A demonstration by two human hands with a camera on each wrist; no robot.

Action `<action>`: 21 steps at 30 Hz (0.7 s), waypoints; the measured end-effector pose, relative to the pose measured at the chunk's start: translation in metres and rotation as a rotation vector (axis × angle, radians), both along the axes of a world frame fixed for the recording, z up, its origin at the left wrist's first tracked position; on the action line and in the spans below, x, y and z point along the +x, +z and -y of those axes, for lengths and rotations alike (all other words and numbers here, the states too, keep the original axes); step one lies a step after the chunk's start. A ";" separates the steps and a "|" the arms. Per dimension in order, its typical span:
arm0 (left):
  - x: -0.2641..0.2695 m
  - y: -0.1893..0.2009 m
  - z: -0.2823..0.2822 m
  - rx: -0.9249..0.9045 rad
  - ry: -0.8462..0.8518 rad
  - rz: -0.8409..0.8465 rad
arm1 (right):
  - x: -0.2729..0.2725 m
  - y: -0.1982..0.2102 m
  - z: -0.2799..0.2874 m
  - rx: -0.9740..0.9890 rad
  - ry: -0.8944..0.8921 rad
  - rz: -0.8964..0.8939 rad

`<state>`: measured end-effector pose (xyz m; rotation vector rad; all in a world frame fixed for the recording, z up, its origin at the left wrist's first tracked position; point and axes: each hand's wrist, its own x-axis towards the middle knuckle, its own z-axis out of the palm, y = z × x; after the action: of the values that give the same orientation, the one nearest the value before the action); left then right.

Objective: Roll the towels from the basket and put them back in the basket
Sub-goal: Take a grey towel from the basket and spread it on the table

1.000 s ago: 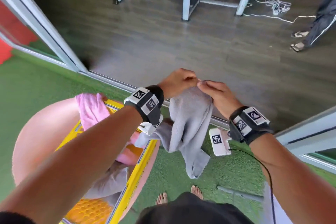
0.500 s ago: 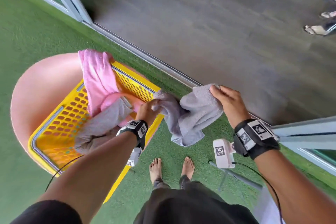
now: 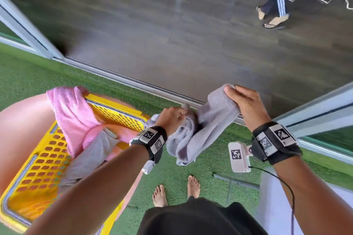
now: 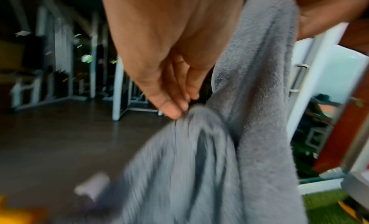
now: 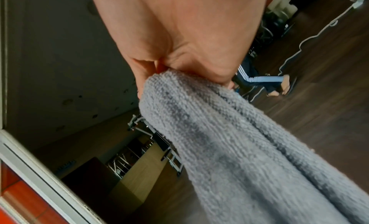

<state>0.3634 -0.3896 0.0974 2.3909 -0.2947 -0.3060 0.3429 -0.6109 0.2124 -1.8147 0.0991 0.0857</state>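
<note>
A grey towel (image 3: 200, 131) hangs in the air between my two hands, bunched and sagging over the green turf. My right hand (image 3: 240, 99) grips its upper corner, fingers curled round the cloth (image 5: 209, 116). My left hand (image 3: 172, 118) pinches another part of the towel (image 4: 199, 148) lower down, by the basket's near corner. The yellow perforated basket (image 3: 47, 160) stands on a pink round stool at the left. A pink towel (image 3: 72, 118) drapes over the basket's far rim, and another grey towel (image 3: 86, 160) lies inside.
Green turf lies underfoot with my bare feet (image 3: 175, 191) on it. A metal door track (image 3: 133, 82) separates the turf from a dark wood floor. Another person (image 3: 275, 4) stands far right near a white cord. A grey stand base (image 3: 235, 183) lies at my right.
My hands have drawn apart: the right rose and moved right with its corner, the left stayed low near the basket. The towel stretches longer between them. The head view tilted up.
</note>
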 end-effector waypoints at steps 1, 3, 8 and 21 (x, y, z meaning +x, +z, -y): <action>0.006 0.010 0.009 -0.019 0.003 0.023 | 0.001 0.006 0.006 0.006 0.002 0.017; 0.018 0.041 0.028 -0.222 0.007 0.013 | 0.007 0.018 0.014 -0.008 0.028 0.045; 0.051 0.128 0.062 -0.833 -0.190 -0.264 | 0.029 0.058 0.014 -0.136 0.119 0.157; 0.094 0.279 0.059 -0.555 -0.345 0.114 | 0.058 0.120 0.015 0.086 0.042 0.339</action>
<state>0.4579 -0.4486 0.3767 1.8056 -0.7446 -0.2083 0.4009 -0.6261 0.3326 -1.7214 -0.1810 -0.1855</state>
